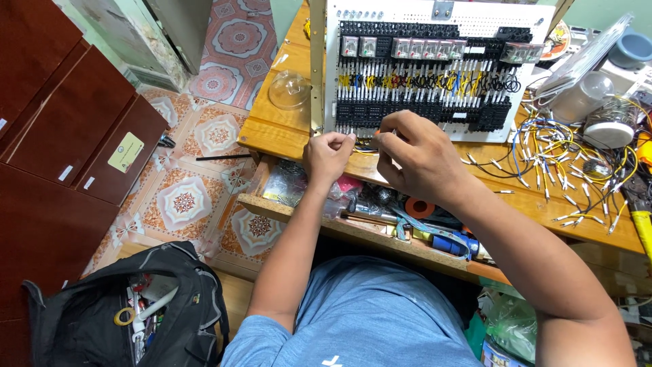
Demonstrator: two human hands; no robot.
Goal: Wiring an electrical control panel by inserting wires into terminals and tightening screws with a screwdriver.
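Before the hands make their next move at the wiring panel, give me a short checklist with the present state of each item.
1. Left hand at the lower edge of the white panel: ok, fingers pinched together there.
2. Right hand close to the left hand: ok, fingers curled just beside it.
3. What the fingers grip: cannot tell; a thin yellow wire shows between the hands, but the grip is hidden.
4. Panel resting on the wooden table: ok.
5. Spare wires lie loose on the table to the right, apart from both hands: ok.
6. Open drawer of tools below the hands: ok.
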